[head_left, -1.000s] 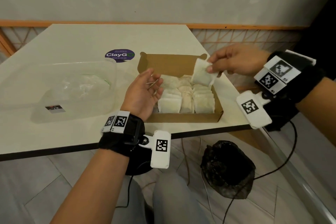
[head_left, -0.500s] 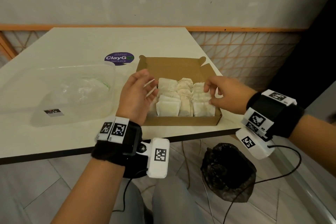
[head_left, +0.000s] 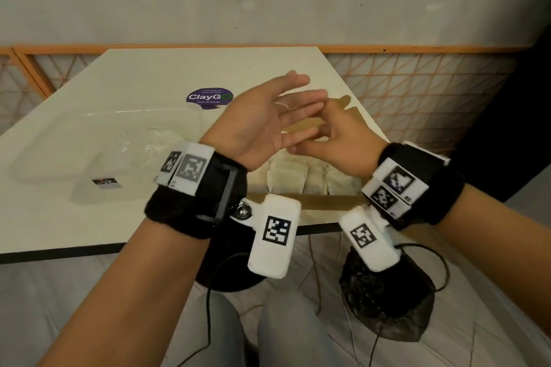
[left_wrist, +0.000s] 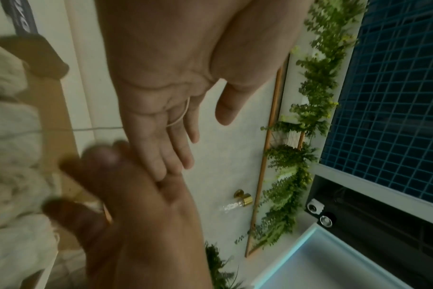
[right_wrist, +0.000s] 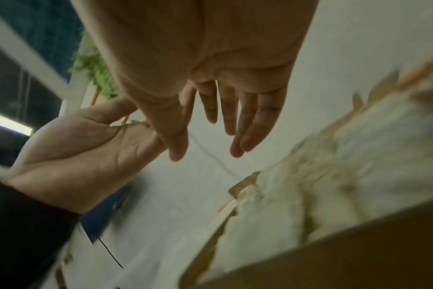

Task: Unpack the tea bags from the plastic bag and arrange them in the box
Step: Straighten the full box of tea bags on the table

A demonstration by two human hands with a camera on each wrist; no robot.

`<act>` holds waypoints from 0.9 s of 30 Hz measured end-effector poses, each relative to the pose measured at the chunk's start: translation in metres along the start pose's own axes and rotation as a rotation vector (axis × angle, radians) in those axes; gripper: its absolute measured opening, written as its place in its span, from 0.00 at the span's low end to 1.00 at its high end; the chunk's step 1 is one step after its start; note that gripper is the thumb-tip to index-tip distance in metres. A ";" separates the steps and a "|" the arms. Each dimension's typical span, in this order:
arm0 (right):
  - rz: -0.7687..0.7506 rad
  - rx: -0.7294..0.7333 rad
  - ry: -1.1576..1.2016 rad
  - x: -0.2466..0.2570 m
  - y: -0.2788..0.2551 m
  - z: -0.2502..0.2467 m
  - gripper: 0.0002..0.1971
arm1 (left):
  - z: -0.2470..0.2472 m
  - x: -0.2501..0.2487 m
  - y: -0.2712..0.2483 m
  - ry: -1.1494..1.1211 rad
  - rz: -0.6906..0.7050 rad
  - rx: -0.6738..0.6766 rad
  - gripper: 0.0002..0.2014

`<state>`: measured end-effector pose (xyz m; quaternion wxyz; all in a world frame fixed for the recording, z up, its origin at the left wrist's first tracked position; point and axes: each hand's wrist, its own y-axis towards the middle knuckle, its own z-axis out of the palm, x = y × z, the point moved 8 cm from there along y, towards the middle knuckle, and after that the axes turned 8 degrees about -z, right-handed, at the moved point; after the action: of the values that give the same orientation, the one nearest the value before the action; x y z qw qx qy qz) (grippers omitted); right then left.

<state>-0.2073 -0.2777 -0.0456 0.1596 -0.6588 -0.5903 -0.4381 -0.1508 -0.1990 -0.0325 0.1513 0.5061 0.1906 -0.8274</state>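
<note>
Both hands rose off the box point(head_left: 325, 202); left hand point(head_left: 262, 125) flat, right hand point(head_left: 334, 140) relaxed, both empty. Tea bags point(head_left: 286, 177) sit inside the box. A string point(left_wrist: 183, 115) maybe clings to my left palm; I could drag a bag out.

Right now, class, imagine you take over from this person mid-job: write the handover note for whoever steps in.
Left hand: open, palm up above the box. A tea-bag string is caught across its fingers and runs down towards the box.
Right hand: open, fingertips touching the left fingers, holding nothing.
Things: tea bags stand in rows in the box. The crumpled plastic bag lies in the clear tub.
Done: box looks nearly full.
Left: free the string and tuck it in. Check the plastic bag for leftovers, which cannot be told from here.
</note>
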 end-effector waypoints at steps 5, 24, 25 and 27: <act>0.133 -0.057 0.160 -0.019 0.015 0.001 0.04 | -0.002 -0.017 -0.001 0.122 0.032 -0.051 0.10; 0.509 -0.414 0.262 -0.122 -0.080 -0.035 0.24 | -0.099 0.060 0.005 0.022 -0.302 -0.428 0.38; 0.487 -0.425 0.363 -0.123 -0.081 -0.029 0.22 | -0.099 0.063 0.009 0.019 -0.323 -0.382 0.38; 0.430 -0.425 0.508 -0.119 -0.080 -0.021 0.18 | -0.098 0.065 0.013 0.056 -0.325 -0.353 0.37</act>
<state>-0.2792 -0.3493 -0.1496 0.2489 -0.6562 -0.2768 -0.6564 -0.0977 -0.1682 -0.1336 0.0968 0.4572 0.4153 -0.7804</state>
